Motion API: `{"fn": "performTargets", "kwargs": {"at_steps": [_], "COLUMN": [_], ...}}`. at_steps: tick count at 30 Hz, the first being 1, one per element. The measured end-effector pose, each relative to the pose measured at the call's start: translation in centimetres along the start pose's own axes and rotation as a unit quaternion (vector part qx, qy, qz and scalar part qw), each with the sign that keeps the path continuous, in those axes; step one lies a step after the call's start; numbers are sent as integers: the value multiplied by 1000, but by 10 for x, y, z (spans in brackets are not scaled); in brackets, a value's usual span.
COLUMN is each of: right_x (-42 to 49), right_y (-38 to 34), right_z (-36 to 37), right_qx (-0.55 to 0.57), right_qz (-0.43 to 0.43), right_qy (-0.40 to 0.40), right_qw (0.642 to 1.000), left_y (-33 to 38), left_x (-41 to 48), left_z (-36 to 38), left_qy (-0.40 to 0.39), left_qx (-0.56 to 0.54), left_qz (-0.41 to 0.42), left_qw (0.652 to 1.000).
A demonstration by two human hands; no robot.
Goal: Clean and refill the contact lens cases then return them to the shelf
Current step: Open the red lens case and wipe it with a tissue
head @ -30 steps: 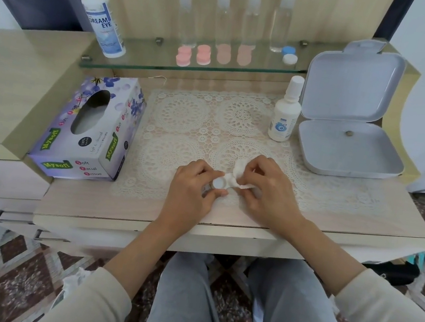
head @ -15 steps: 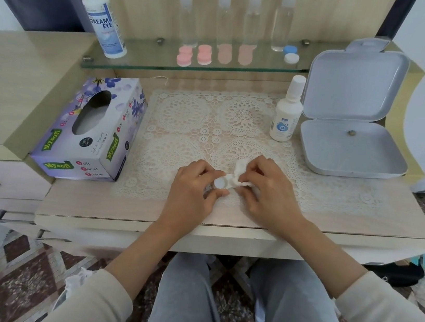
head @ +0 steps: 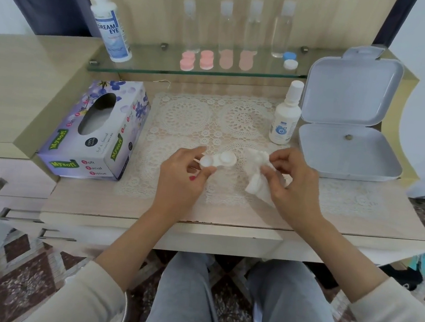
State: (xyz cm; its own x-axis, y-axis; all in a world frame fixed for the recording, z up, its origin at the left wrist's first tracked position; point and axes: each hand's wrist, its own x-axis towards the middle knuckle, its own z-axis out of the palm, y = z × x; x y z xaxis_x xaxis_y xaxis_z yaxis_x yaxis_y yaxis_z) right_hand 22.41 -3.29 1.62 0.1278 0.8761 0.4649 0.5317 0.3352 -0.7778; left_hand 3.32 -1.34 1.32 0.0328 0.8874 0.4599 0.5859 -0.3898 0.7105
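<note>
My left hand (head: 182,175) pinches one end of a white contact lens case (head: 219,160) just above the lace mat. To its right, my right hand (head: 292,185) grips a crumpled white tissue (head: 255,175), a short gap away from the case. On the glass shelf (head: 164,69) at the back lie several pink lens cases (head: 197,59) and a blue and white one (head: 289,59). A small solution bottle (head: 285,116) stands upright behind my right hand.
A floral tissue box (head: 95,130) sits at the left of the desk. At the right, a grey hinged box (head: 346,130) lies open. On the shelf stand a large solution bottle (head: 112,18) and several clear bottles (head: 252,27). The desk's front edge (head: 196,227) is near my wrists.
My hands have drawn apart. The tissue, pressed against the lens case before, now sits off to the right in my right hand, leaving the case uncovered in my left.
</note>
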Motion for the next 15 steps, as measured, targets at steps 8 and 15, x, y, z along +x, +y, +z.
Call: {"fn": "performTargets", "kwargs": {"at_steps": [8,15], "right_x": [3,11], "right_y": [-17,-23], "right_z": [0,-1], "right_qx": [11,97], "right_qz": [-70,-37], "right_qy": [-102,-112], "right_qw": [992,988], "left_y": [33,44], "left_x": [9,4], "left_z": [-12,-11], "left_qy": [-59,-98], "left_qx": [-172,-208], "left_qz": [-171,-180], "left_qw": [968,956]}}
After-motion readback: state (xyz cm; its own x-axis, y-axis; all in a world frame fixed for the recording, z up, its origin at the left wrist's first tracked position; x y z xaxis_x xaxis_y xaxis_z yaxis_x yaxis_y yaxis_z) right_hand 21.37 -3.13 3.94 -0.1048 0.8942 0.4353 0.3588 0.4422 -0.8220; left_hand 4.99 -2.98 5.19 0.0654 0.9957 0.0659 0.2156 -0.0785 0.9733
